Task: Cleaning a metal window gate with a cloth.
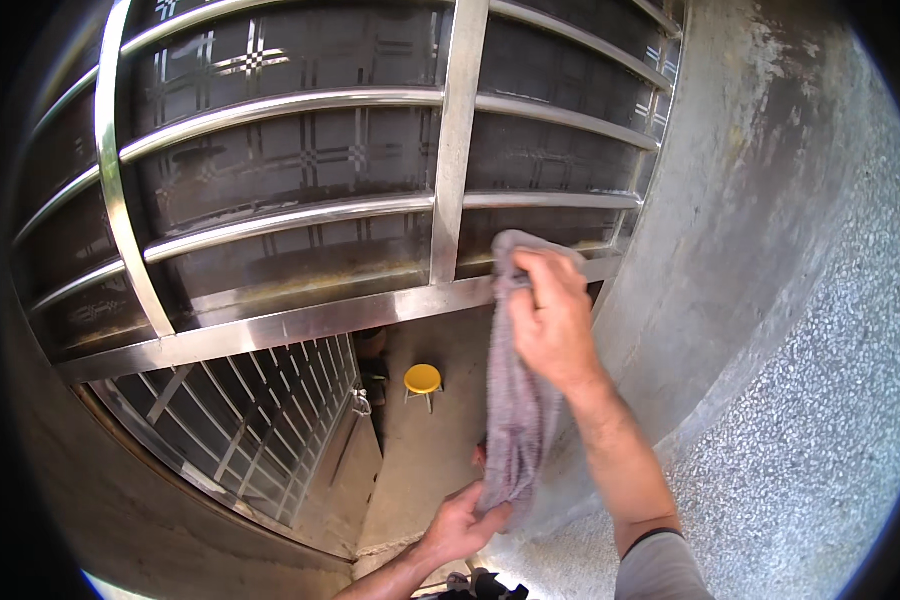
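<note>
A greyish-purple cloth [518, 420] hangs lengthwise between my two hands. The fingers of my right hand [558, 325] are closed on its upper end, close to the right end of the bottom steel rail [300, 330] of a window grille; whether the cloth touches the rail I cannot tell. Lower down, my left hand [462, 525] grips the cloth's bottom end between thumb and fingers. Above the rail, steel bars [290, 225] cross in front of dark patterned glass [290, 155].
To the right rises a grey plastered wall [710, 230] beside a speckled pebble-finish surface [800, 430]. A barred metal door [260, 420] stands at lower left. Far below on the concrete floor [410, 470] is a stool with a yellow seat [423, 378].
</note>
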Demonstrator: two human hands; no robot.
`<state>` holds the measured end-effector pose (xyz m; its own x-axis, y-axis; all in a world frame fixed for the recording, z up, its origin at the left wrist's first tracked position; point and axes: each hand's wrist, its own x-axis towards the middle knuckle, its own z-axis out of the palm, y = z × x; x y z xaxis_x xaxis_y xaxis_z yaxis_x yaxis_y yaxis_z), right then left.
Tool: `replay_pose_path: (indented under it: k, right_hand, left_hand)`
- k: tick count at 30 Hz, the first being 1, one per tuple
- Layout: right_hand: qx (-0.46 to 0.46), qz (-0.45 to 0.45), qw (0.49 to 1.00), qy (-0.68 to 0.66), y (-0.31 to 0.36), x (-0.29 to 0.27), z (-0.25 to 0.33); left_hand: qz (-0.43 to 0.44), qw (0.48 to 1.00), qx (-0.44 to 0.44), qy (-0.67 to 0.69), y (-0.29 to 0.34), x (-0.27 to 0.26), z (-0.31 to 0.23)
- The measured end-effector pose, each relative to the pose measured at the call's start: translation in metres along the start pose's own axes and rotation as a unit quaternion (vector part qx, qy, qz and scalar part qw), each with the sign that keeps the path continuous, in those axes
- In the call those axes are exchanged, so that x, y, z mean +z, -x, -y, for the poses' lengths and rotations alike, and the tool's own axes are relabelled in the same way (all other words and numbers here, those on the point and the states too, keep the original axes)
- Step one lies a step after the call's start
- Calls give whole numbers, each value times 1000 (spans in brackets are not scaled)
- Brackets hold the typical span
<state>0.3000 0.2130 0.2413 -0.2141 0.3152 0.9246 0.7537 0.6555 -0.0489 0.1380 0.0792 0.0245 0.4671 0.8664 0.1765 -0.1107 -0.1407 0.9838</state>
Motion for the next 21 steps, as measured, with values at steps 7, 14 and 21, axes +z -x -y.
replay_pose_path:
  k: [7,14,21]
  right_hand:
    - [-16,-8,996,-90,-7,20,33]
    - [-82,60,993,57,-10,4,9]
    - [35,91,950,296,4,-62,-79]
  left_hand:
    - [-83,995,40,29,17,-6,2]
    - [-40,996,73,-41,6,3,-7]
    - [-43,998,-35,4,-18,13,-13]
